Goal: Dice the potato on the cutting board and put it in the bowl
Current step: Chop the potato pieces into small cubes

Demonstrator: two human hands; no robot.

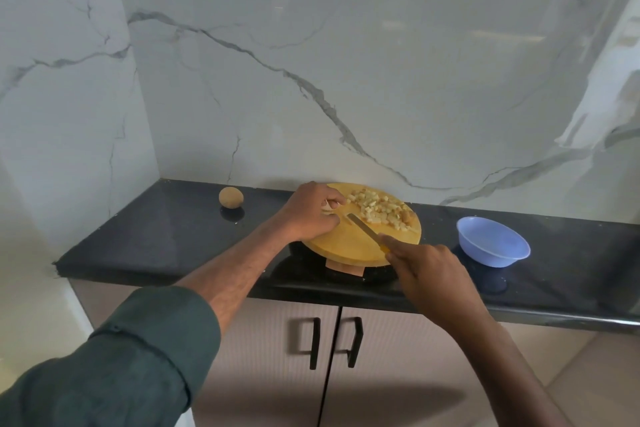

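Observation:
A round wooden cutting board (346, 246) lies on the black counter. A heap of diced potato (379, 209) covers its far right part. My left hand (308, 213) curls over a pale potato piece (327, 207) at the board's left edge, which is mostly hidden by the fingers. My right hand (427, 274) grips the yellow handle of a knife (363, 229); its blade points up-left toward the left hand and lies low over the board. The blue plastic bowl (493, 246) stands to the right of the board, with nothing visible inside.
A whole unpeeled potato (231, 198) sits on the counter (156, 236) to the left of the board. A marble wall rises directly behind. Cabinet doors with black handles (315, 343) are below the counter's front edge.

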